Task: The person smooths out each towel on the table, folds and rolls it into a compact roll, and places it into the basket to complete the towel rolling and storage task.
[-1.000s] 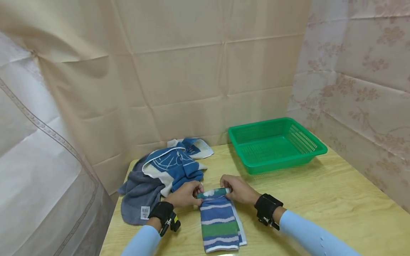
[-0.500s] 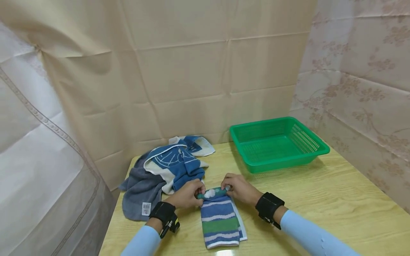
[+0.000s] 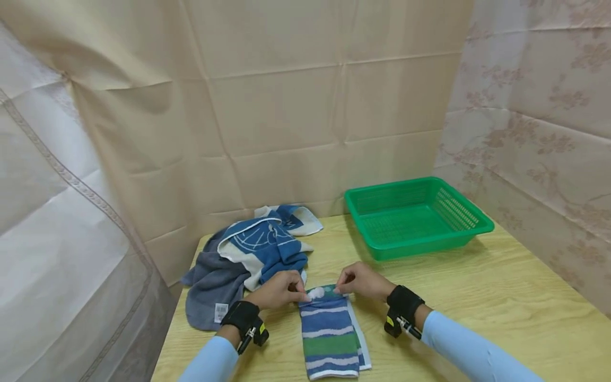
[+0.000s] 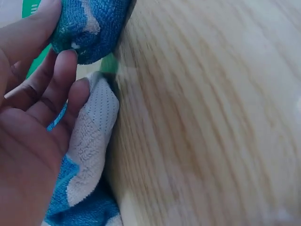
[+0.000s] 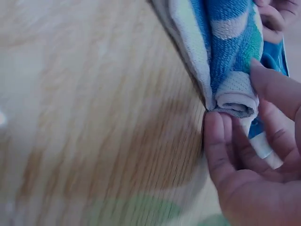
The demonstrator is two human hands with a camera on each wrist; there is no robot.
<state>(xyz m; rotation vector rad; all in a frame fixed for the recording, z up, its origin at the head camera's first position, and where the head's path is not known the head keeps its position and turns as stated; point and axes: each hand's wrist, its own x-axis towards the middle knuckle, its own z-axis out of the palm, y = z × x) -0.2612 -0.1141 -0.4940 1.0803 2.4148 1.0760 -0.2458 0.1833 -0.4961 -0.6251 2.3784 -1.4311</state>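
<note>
A striped towel (image 3: pixel 329 339) in blue, green and white lies lengthwise on the table, folded, with a second layer showing along its right side. Its far end is turned into a small roll (image 3: pixel 324 292). My left hand (image 3: pixel 278 289) pinches the left end of that roll between thumb and fingers; the left wrist view shows the blue terry cloth (image 4: pixel 94 28) at the fingertips. At the opposite end, my right hand (image 3: pixel 365 281) has its thumb on top and fingers below. Spiral layers of the roll's white edge (image 5: pixel 237 101) show in the right wrist view.
Left of the striped towel lies a heap: a blue and white towel (image 3: pixel 258 241) over a grey towel (image 3: pixel 210 297) with a white tag. A green plastic basket (image 3: pixel 420 246) stands at the back right of the wooden table (image 3: pixel 501 307). Curtains hang behind and at both sides.
Both hands keep at the roll's ends while their fingers shift from curled around it to a flatter pinch on top. The rolled end turns slightly and looks flatter.
</note>
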